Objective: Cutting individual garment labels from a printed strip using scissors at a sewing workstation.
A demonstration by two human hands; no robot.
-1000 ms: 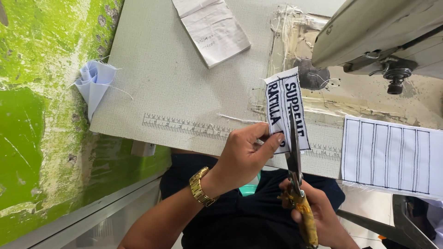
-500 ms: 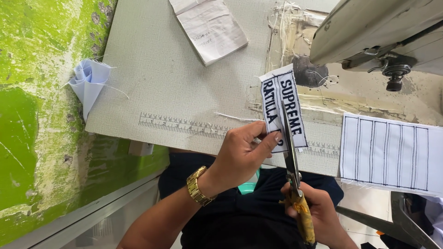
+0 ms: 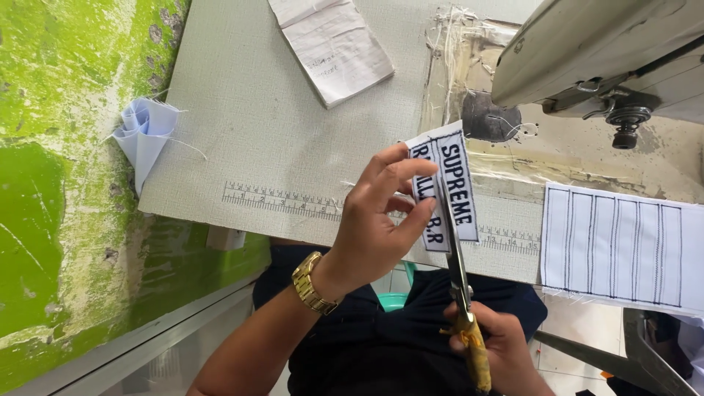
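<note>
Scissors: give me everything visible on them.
The scissors have long, narrow, grey metal blades and worn yellowish handles. They stand nearly upright in the picture, tips pointing away from the person, over the near edge of the sewing table. The right hand grips the handles. The blades run up into a white cloth label with dark lettering, which the left hand pinches. How far apart the blades are cannot be told.

A white embroidered patch with dark lettering stands upright, scissors slicing up its middle.
</note>
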